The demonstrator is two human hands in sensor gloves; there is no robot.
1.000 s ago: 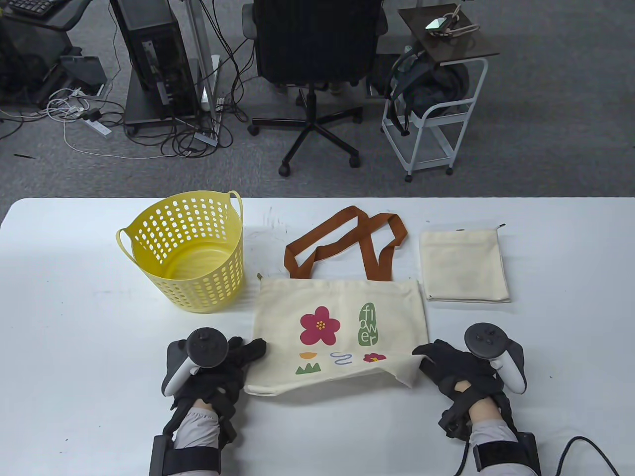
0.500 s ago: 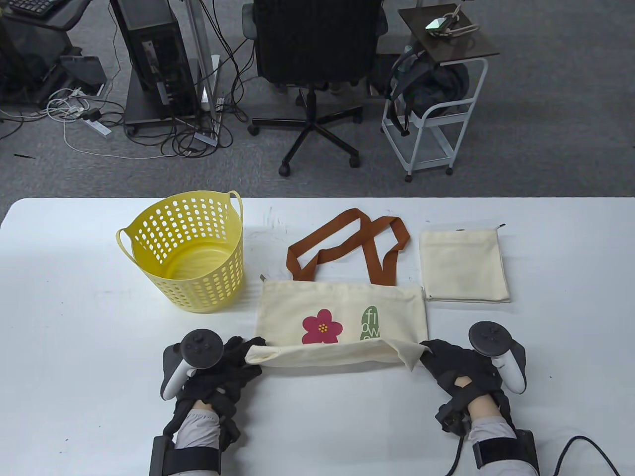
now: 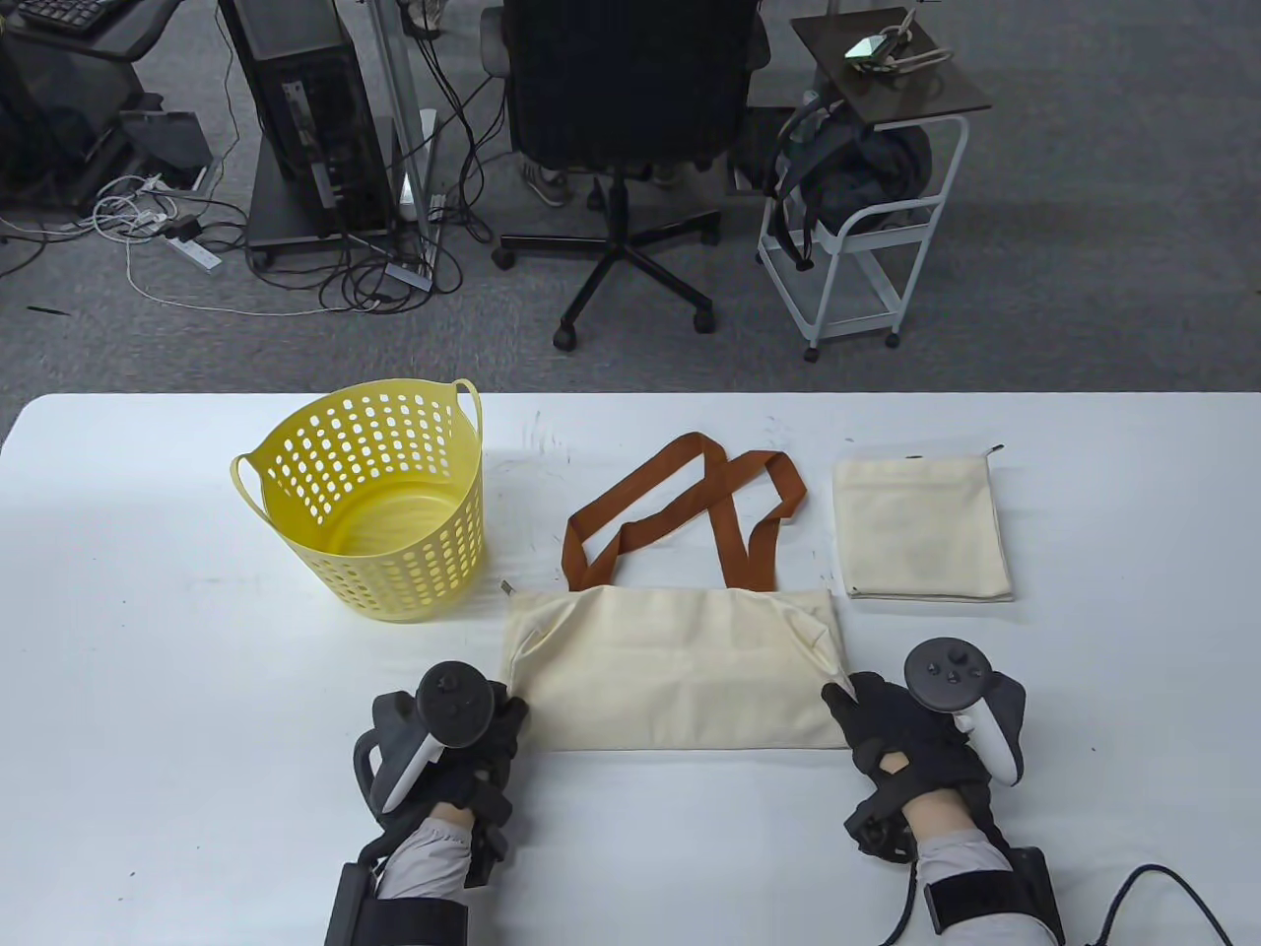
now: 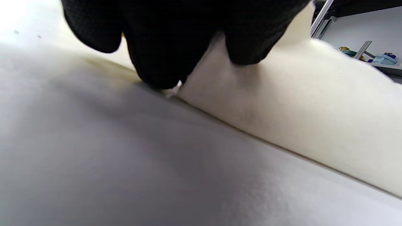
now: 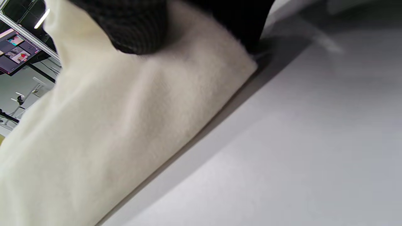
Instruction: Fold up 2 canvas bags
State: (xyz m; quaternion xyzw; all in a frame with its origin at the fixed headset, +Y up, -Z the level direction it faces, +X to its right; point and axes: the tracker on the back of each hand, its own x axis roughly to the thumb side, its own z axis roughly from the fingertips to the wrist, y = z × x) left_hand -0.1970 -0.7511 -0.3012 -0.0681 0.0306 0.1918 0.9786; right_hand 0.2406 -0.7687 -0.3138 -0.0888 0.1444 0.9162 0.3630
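Two bags lie on the table: the tote bag, doubled over with its blank side up and brown straps pointing away from you, and a folded bag well apart to its right. Your left hand touches the near-left corner; your right hand touches the near-right corner. Whether your fingers pinch cloth or merely press it cannot be told. Press the crease flat, edges aligned, before tucking the straps.
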